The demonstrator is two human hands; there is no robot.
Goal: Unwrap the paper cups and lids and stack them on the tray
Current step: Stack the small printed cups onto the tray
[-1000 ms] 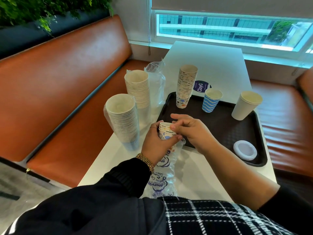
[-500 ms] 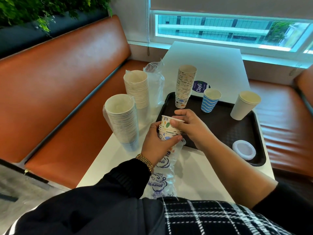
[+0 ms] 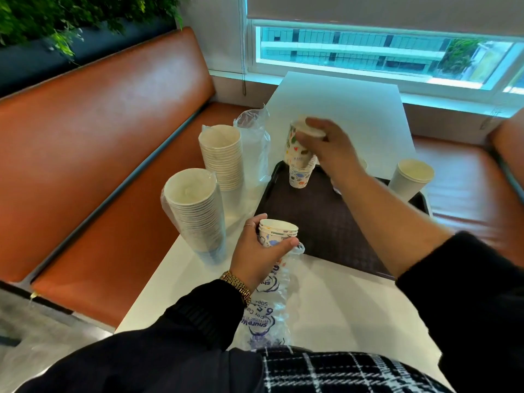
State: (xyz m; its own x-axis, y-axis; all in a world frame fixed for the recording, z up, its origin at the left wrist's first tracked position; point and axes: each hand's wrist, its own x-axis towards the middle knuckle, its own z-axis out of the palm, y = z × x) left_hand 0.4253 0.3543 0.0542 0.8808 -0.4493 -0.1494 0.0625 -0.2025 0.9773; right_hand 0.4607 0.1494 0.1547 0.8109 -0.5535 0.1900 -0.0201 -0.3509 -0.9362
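The right hand [image 3: 326, 146] grips a printed cup [image 3: 296, 143] from above, fingers curled round its rim, and holds it tilted over the printed stack [image 3: 301, 173] that stands at the 11 o'clock corner of the dark tray [image 3: 320, 222]. The left hand [image 3: 262, 251] grips the remaining sleeve cups [image 3: 278, 232] through the half-emptied plastic wrapper [image 3: 269, 302], near the tray's 7 o'clock edge on the white surface [image 3: 340, 302]. At 9 o'clock, off the tray, 2 wrapped stacks [image 3: 198, 214] of plain cups wait, and a plain white cup [image 3: 409, 178] stands at 2 o'clock. I judge the risk is here: the cup comes tilted, so its base may catch the rim below and push the tall stack over, or sit crooked and jam.
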